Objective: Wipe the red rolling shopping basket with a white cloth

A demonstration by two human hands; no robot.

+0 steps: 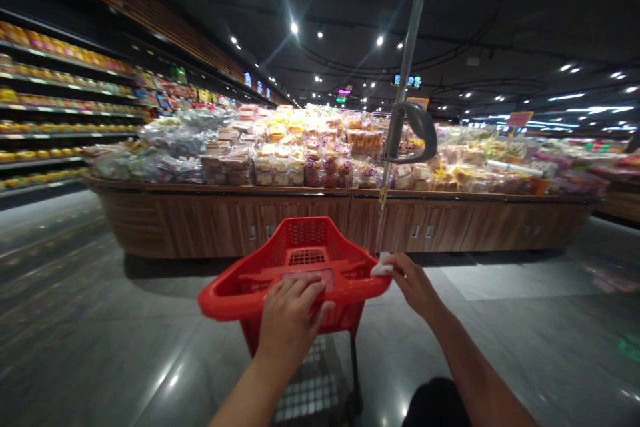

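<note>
A red plastic shopping basket [260, 283] rides on a trolley frame in front of me. My left hand [290, 320] is closed over the near rim of the basket. My right hand [413, 283] pinches a small white piece [383, 268], perhaps paper or cloth, at the basket's right corner, beside a thin metal pole [407, 73] that rises from the trolley and carries a grey handle [417, 133].
A long wooden display island [350, 220] piled with bagged baked goods [310, 150] stands straight ahead. Shelves of packaged goods [45, 107] line the left wall. Polished grey floor [100, 333] spreads to both sides.
</note>
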